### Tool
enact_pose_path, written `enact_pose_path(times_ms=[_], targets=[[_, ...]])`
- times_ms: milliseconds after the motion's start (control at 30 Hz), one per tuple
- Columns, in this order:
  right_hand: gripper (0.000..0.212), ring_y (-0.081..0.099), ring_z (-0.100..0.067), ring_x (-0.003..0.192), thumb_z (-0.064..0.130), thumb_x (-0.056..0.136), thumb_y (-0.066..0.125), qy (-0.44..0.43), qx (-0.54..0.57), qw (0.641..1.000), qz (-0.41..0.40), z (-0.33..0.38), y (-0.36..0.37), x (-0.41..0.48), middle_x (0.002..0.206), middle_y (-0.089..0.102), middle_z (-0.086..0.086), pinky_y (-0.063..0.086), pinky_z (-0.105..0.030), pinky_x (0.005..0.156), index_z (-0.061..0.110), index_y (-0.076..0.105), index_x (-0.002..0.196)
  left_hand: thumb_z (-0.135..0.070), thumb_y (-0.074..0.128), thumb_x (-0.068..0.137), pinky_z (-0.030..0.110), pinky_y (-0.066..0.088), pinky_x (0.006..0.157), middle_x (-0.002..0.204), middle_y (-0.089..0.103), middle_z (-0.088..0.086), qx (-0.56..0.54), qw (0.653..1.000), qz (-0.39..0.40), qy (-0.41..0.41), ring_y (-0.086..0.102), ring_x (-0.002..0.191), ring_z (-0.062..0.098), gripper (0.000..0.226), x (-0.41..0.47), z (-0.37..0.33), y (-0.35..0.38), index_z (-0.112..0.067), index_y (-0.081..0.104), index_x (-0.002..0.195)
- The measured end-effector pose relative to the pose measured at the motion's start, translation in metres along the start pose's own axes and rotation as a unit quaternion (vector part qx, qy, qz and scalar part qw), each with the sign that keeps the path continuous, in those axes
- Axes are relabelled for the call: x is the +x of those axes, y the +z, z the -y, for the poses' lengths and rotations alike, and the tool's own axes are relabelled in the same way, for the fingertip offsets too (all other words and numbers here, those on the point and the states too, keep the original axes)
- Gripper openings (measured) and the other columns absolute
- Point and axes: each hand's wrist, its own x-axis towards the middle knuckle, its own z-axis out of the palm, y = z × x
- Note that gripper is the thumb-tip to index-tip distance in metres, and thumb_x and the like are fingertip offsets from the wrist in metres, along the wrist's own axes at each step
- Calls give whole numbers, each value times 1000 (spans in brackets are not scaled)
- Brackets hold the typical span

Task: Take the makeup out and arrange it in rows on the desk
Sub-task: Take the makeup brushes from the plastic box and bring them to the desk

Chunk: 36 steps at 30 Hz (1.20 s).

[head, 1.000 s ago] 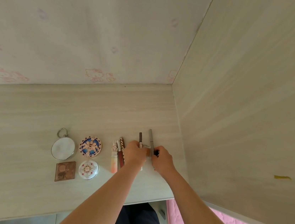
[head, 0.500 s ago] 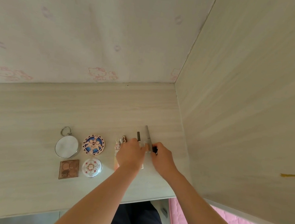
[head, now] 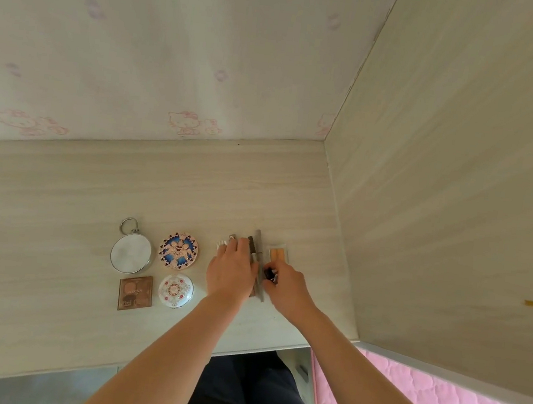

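Makeup sits out on the pale wood-grain desk in the head view, in two groups. Toward my left are a round silver mirror with a key ring, a round blue-and-pink patterned compact, a round white floral compact and a square brown eyeshadow palette, two by two and just apart. My left hand lies flat with its fingers straight over a bunch of slim tubes, pressing them side by side, and beside it run a dark brown pencil and a slim grey pencil. My right hand has its fingertips curled, pinching a small dark piece next to the grey pencil; I cannot tell what it is. A small clear case with orange inside lies just beyond it. These sticks look light, stiff and round, so I judge they will roll at a careless nudge; I would steady them from above and slide them by their middles. The compacts look hard and smooth, best gripped by their rims.
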Motion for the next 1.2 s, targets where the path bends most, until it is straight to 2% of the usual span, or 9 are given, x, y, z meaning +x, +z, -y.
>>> enact_pose_path(times_ms=[133,267,400,500,633,867,967,1133,1200], targets=[[32,56,-13,81,10,93,52,9,6,1000,0,1,1,-2,111,64,-5,44,-13,63,15,55,124,-26,53,93,30,43,89,121,49,1,40,996,-3,77,44,110,22,39,-1,9,1,-20,48,131],[37,58,-13,72,8,91,51,23,24,999,0,2,-1,-4,105,63,-6,47,-11,56,15,53,127,-27,53,93,35,36,104,133,45,0,53,988,29,142,36,125,24,40,-3,15,4,-23,52,133],[35,64,-21,87,9,89,55,50,55,997,14,2,-7,-7,101,62,-3,57,-30,76,15,54,123,-27,54,92,37,34,104,131,50,2,44,986,32,155,38,126,26,32,-9,21,7,-16,61,122],[28,62,-21,92,11,89,55,75,58,996,7,-4,-12,-9,110,64,-7,51,-25,74,14,53,117,-32,58,90,39,35,103,127,53,3,48,987,19,154,42,123,27,33,-11,21,7,-14,63,118],[27,63,-23,100,6,86,58,131,140,981,1,-9,-18,-11,109,65,-10,54,-38,89,10,53,113,-40,64,84,39,33,105,125,55,3,39,986,-2,163,44,123,26,44,-13,15,7,-14,61,120],[35,69,-19,93,4,85,64,171,314,933,42,-6,-29,-11,106,68,-12,58,-35,82,13,51,116,-50,63,82,41,26,115,137,50,5,71,980,4,184,40,132,26,56,-19,13,15,-15,57,126],[19,71,-16,87,22,96,50,180,295,938,24,-5,-33,-12,94,74,-4,58,-35,78,13,56,111,-53,57,85,42,21,116,143,45,3,80,982,10,170,34,136,25,57,-20,12,17,-16,55,128],[51,68,-22,64,49,99,34,185,235,954,14,-5,-43,-15,80,75,-6,43,-20,44,7,59,87,-48,59,86,41,21,117,143,45,4,69,985,10,155,34,136,26,51,-21,9,19,-15,58,125],[52,63,-19,58,52,97,38,181,215,960,10,-8,-45,-15,72,71,-5,41,-20,42,8,60,81,-46,61,86,41,22,116,143,45,4,70,986,9,151,34,136,27,48,-20,9,19,-16,59,123]])
